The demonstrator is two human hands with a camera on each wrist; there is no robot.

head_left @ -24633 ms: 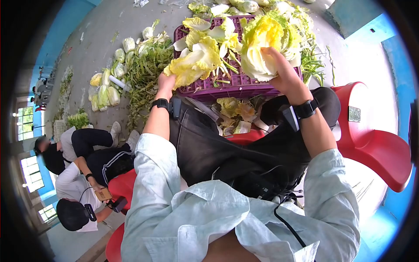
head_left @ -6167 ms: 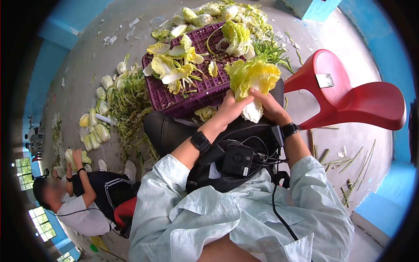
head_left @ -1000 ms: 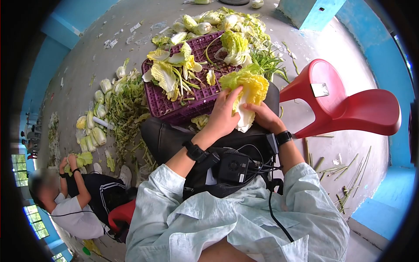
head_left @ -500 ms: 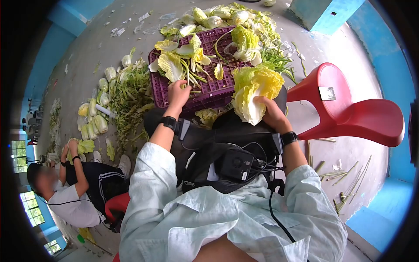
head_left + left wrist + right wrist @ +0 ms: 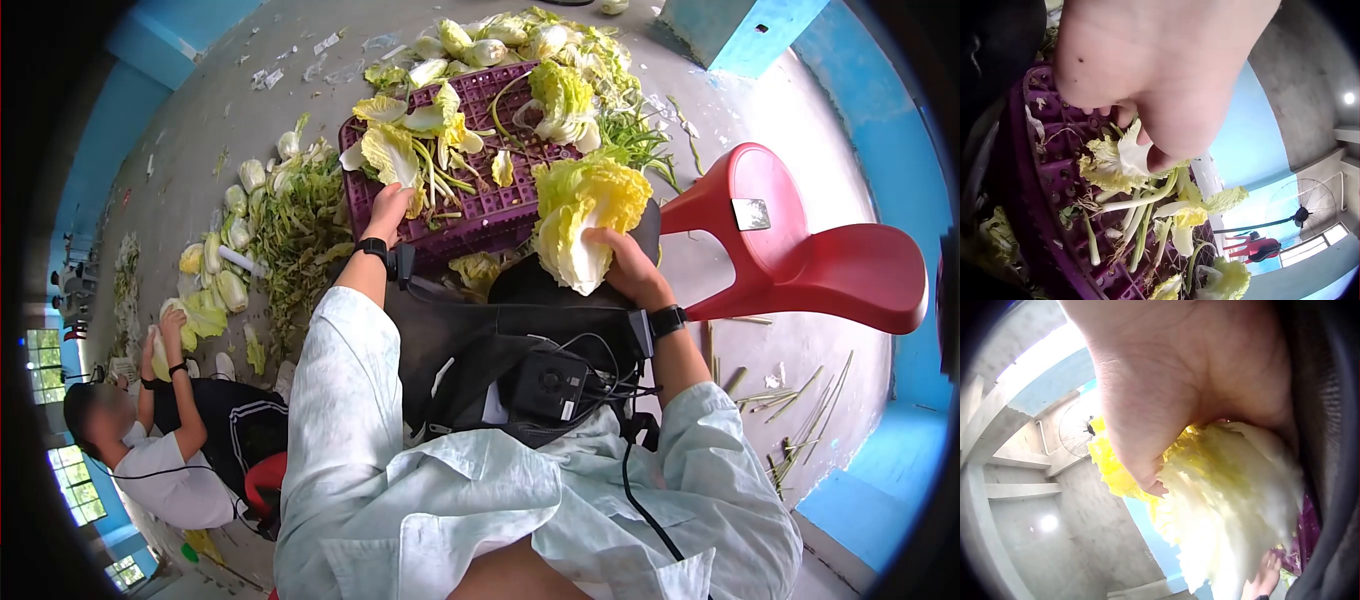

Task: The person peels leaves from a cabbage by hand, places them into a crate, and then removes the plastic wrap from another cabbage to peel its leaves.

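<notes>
At the near left part of the purple crate (image 5: 480, 215), my left hand (image 5: 388, 212) pinches a yellow-white cabbage leaf (image 5: 388, 152). In the left wrist view the thumb and fingers of my left hand (image 5: 1160, 81) close on this leaf (image 5: 1133, 153), beside spring onions (image 5: 1141, 203) with roots. My right hand (image 5: 635, 268) grips a bunch of yellow-green cabbage leaves (image 5: 590, 205) over my lap. The thumb of my right hand (image 5: 1191, 369) lies against the white part of the bunch (image 5: 1210, 506); its other fingers are mostly hidden.
A half-peeled cabbage (image 5: 565, 105) rests on the crate's far right. More cabbages (image 5: 487, 52) are heaped behind it. Greens (image 5: 300, 235) lie on the floor at left, near a seated person (image 5: 175, 475) handling cabbage. A red chair (image 5: 790, 245) stands at right.
My left hand has left the bunch and moved to the leaves on the crate, lately shifting a little left. My right hand still holds the bunch. The seated person's hands have risen slightly.
</notes>
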